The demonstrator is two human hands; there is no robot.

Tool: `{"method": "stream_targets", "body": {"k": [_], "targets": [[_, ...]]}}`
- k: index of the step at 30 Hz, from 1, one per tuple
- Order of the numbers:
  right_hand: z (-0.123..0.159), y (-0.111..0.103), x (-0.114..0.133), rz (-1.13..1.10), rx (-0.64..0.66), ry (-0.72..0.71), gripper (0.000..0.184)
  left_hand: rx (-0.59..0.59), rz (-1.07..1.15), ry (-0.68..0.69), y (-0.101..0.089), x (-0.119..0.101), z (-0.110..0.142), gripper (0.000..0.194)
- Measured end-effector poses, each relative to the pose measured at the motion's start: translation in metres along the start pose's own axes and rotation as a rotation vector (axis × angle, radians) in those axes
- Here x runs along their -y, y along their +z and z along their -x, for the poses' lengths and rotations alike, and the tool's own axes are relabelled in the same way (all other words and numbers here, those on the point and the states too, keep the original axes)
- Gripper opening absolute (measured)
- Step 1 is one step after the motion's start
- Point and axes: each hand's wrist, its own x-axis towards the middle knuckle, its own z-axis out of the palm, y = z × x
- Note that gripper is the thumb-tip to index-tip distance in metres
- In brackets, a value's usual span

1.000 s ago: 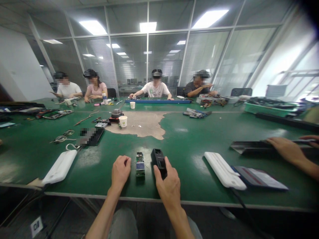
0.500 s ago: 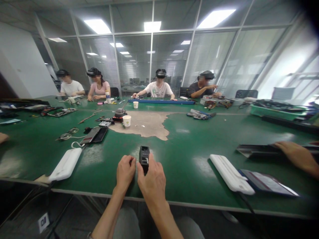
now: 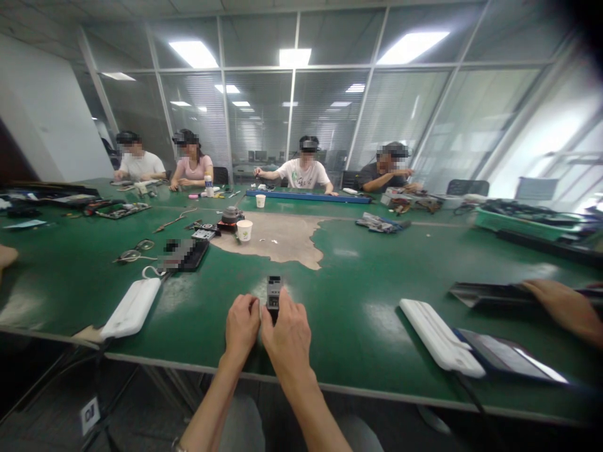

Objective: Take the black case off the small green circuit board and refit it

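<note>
A small black rectangular plastic block (image 3: 274,289) with square openings in its top face stands on the green table (image 3: 358,351) in front of me. My right hand (image 3: 289,329) grips its near end, thumb on the left side and fingers along the right, hiding the lower part. Just left of the block, my left hand (image 3: 242,323) rests near the tabletop with its fingers curled together. Whatever those fingers hold, if anything, is hidden.
White power-bank-like boxes lie left (image 3: 132,307) and right (image 3: 440,339). Beyond are a paper cup (image 3: 244,230), glasses (image 3: 135,251) and grey gloves (image 3: 382,222). A neighbour's hand (image 3: 560,304) holds a dark strip at right. Several people sit across the table.
The pale piece seen in the block's near opening no longer shows. My hands stay close together around the block. Across the table, a person's arm has lifted a hand. The view has shifted slightly.
</note>
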Motion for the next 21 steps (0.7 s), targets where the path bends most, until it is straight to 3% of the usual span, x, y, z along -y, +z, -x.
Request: {"method": "stream_targets", "body": {"k": [12, 21], "targets": [[0.021, 0.013, -0.012, 0.083, 0.019, 0.008, 0.053, -0.031, -0.004, 0.024, 0.000, 0.000, 0.002, 0.022], [0.021, 0.016, -0.011, 0.068, 0.047, -0.020, 0.053, -0.060, 0.014, 0.009, 0.000, 0.001, -0.001, 0.029]]}}
